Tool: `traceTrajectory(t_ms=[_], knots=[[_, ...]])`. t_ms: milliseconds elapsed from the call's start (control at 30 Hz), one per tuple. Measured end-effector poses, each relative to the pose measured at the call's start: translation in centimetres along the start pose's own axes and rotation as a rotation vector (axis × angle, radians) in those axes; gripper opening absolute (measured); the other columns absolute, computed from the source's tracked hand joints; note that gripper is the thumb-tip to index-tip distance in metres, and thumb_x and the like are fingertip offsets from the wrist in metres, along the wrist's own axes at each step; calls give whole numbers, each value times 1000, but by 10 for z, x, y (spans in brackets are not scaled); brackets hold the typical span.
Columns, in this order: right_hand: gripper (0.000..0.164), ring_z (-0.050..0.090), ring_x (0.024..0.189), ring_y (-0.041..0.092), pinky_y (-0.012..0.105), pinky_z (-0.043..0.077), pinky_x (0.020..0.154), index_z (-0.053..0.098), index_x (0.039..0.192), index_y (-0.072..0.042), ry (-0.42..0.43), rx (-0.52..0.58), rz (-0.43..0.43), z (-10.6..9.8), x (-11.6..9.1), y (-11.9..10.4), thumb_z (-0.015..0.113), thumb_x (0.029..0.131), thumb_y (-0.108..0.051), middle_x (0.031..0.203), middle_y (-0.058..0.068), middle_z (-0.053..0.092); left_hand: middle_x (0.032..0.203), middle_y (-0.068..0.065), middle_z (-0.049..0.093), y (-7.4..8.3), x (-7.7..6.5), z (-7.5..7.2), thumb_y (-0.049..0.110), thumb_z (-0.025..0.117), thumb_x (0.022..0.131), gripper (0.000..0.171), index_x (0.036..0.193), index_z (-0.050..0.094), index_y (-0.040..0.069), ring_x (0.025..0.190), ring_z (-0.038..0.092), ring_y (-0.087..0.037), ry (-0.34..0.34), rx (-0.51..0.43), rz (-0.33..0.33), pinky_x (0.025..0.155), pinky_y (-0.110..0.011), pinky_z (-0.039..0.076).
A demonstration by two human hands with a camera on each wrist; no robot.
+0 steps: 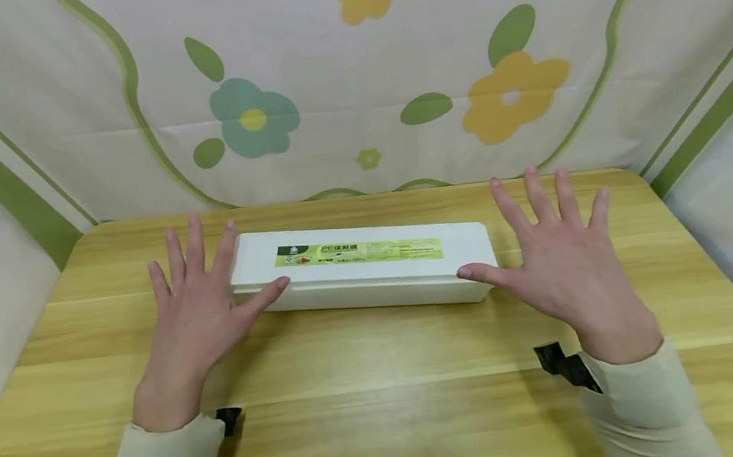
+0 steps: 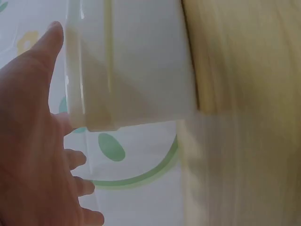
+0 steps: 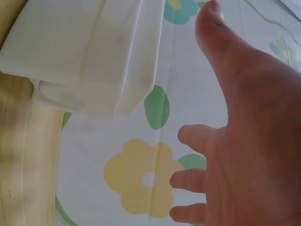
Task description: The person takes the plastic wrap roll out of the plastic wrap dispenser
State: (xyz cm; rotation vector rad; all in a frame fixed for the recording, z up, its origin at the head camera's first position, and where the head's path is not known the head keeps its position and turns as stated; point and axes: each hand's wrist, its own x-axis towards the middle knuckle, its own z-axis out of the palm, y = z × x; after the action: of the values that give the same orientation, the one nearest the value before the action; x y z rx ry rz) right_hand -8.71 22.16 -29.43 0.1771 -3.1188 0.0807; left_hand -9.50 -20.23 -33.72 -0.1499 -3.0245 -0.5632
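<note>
A long white box (image 1: 368,294) with a green printed label (image 1: 359,252) on its lid lies crosswise on the wooden table. My left hand (image 1: 200,312) is spread at the box's left end, its thumb over the front edge of the lid in the head view. At the opposite end my right hand (image 1: 569,263) is spread too, thumb tip at the lid's front right corner. In the right wrist view a gap shows between that thumb and the white box (image 3: 70,52). Both hands have straight fingers and hold nothing.
The wooden table (image 1: 390,410) reaches back to a hanging white cloth (image 1: 332,71) printed with flowers. Pale cloth also hangs along both sides. A black strap piece (image 1: 565,366) sticks out at the right wrist, and a smaller black piece (image 1: 229,420) at the left.
</note>
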Motion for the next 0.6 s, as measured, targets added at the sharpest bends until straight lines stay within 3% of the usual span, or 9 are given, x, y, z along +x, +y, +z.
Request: traceTrajectory(t_ms=[233, 367, 467, 600], knots=[[124, 4, 164, 55, 79, 11, 124, 4, 175, -32, -37, 56, 2, 4, 1, -2, 45, 81, -102, 181, 20, -5, 179, -7, -24, -1, 4, 2, 84, 59, 92, 115, 175, 5, 26, 165, -21, -45, -50, -71, 0, 126, -78, -4], [129, 9, 163, 56, 78, 15, 124, 3, 175, -30, -88, 80, -22, 8, 4, -8, 41, 78, -105, 181, 21, -3, 181, -13, -16, -3, 7, 4, 79, 71, 88, 123, 175, 2, 26, 166, -4, -52, -96, -162, -1, 125, -79, 15], [130, 10, 164, 54, 77, 17, 125, 7, 175, -29, -109, 105, -65, 13, 8, -14, 42, 77, -106, 181, 23, 4, 181, -19, -7, -6, 9, 8, 67, 86, 83, 131, 175, 5, 23, 163, 10, -57, -104, -261, 7, 120, -81, 25], [126, 4, 167, 48, 74, 17, 127, 13, 175, -30, -96, 131, -139, 25, 14, -21, 54, 78, -100, 181, 20, 7, 181, -20, 9, -12, 14, 17, 43, 99, 77, 133, 175, 12, 17, 163, 16, -53, -57, -385, 61, 123, -79, 23]])
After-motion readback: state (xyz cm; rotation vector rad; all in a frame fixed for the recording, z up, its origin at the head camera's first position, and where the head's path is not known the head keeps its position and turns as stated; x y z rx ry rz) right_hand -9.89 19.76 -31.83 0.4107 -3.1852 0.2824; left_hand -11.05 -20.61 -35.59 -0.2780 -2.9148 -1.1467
